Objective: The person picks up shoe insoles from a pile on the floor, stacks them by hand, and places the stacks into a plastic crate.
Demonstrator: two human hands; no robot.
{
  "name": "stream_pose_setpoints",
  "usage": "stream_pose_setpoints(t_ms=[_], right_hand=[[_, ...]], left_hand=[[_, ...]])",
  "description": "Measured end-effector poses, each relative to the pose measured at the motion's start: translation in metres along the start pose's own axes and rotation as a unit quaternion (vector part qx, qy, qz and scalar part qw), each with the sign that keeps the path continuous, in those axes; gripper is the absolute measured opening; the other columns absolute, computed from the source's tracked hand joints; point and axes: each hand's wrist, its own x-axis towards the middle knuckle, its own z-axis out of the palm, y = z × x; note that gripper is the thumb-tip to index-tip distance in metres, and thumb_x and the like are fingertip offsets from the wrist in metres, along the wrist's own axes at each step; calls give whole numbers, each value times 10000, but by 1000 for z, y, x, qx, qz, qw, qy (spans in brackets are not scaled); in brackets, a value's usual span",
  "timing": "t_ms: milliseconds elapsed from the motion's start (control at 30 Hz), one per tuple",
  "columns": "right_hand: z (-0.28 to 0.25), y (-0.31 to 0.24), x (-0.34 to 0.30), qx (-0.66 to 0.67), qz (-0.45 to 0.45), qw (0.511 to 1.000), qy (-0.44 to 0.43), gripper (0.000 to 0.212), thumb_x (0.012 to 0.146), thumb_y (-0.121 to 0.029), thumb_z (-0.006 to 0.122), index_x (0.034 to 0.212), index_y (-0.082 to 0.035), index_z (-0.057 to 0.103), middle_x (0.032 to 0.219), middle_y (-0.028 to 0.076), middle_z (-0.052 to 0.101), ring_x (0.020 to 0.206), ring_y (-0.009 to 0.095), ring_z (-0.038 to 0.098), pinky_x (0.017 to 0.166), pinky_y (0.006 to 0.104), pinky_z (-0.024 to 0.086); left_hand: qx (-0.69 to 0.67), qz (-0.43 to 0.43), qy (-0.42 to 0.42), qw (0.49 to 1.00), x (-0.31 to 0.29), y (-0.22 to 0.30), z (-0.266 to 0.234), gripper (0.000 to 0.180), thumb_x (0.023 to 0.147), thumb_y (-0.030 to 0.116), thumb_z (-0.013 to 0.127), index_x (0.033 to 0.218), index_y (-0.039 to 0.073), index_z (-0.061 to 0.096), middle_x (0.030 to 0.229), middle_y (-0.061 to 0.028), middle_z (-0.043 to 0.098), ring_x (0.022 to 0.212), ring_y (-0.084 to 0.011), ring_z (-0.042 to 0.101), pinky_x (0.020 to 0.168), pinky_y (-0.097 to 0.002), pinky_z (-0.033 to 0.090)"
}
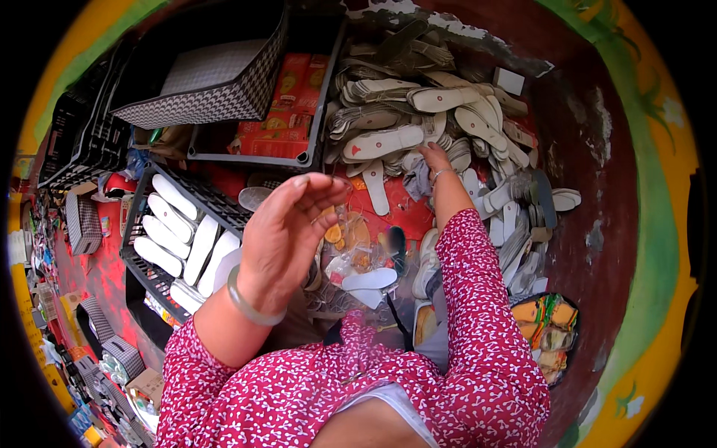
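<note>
A dark red wall [579, 187], its paint worn, curves along the right side of what I see, and beside it the ground shows a red surface [411, 215]. The biggest thing there is a heap of pale insoles [381, 142], lying in loose bundles near to the wall. To the left of the heap stands a large black crate [246, 154]; inside it I can make out red printed boxes [276, 143]. A black-and-white patterned box [213, 103] sits tilted over this crate, and its checked inner side is visible to me. Nearer to the person, a black mesh basket [220, 204] holds white insoles [200, 250], some of them lying in another direction.

The right arm is stretched forward, and the right hand [438, 161] touches the near edge of the heap; I cannot tell whether its fingers are clamped on an insole or only rest. The left hand [287, 231] is raised between the basket and the heap, palm turned inward, fingers softly bent and almost together, free in the air. Just beside the right hand is a crumpled grey piece [417, 181].
</note>
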Motion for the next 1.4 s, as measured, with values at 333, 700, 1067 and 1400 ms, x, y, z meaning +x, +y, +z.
stream_pose_setpoints(t_ms=[333, 700, 1067, 1400], right_hand=[[18, -15, 20, -194, -36, 976, 90, 769, 671, -303, 729, 1282, 49, 423, 1235, 248, 510, 1148, 337, 502, 944, 337, 393], [18, 28, 5, 55, -46, 991, 113, 391, 629, -110, 707, 952, 6, 518, 890, 115, 569, 829, 243, 563, 756, 365, 461], [2, 8, -93, 207, 228, 947, -93, 215, 692, -37, 667, 874, 7, 561, 796, 137, 616, 678, 300, 617, 620, 407, 509], [-54, -129, -249, 218, -25, 963, -158, 197, 775, -13, 630, 958, -24, 555, 820, 56, 615, 668, 168, 612, 595, 292, 504]], left_hand=[[20, -52, 21, 998, -2, -6, 17, 236, 916, 220, 484, 986, 24, 595, 1006, -119, 627, 980, -209, 578, 811, -322, 450], [48, -73, -1, 996, 1, -12, 17, 259, 928, 208, 449, 1015, 12, 593, 1009, -120, 625, 941, -184, 576, 794, -306, 439], [67, 40, 29, 997, 28, -14, -16, 241, 917, 215, 461, 980, 27, 598, 984, -99, 638, 931, -185, 591, 798, -294, 441], [144, -18, 18, 989, 45, -36, -11, 236, 884, 234, 508, 943, 27, 605, 893, -55, 645, 829, -144, 604, 724, -263, 461]])
